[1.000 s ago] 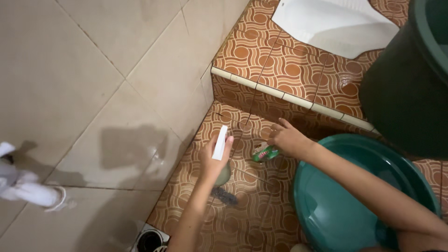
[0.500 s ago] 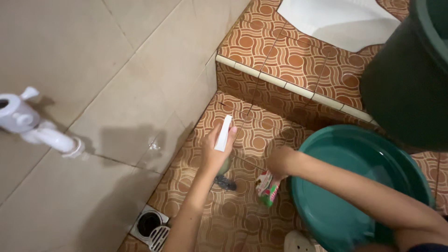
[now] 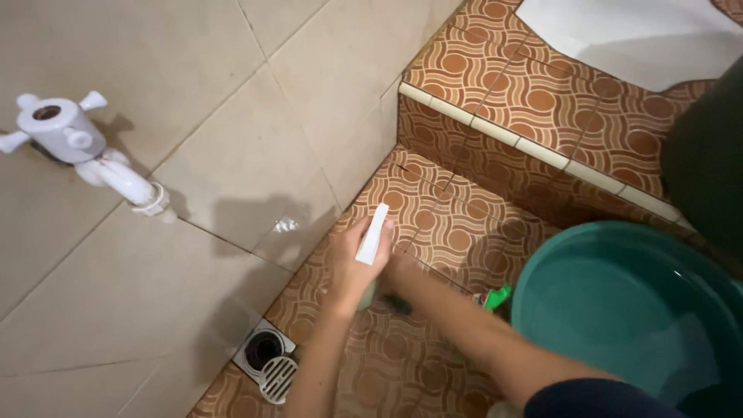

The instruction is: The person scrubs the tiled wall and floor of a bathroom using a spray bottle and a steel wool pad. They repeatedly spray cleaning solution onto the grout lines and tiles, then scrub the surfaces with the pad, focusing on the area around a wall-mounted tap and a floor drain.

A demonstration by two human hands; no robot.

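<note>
Both hands low, left hand (image 3: 357, 267) grip shut on white handle (image 3: 372, 234), right hand (image 3: 398, 267) beside.

White flat handle (image 3: 372, 234) in my left hand (image 3: 357, 263), tilted up toward the wall; brush end hidden under the hand. Green sachet (image 3: 495, 297) lies on the floor, touching the basin, mostly hidden by my forearm.
</note>
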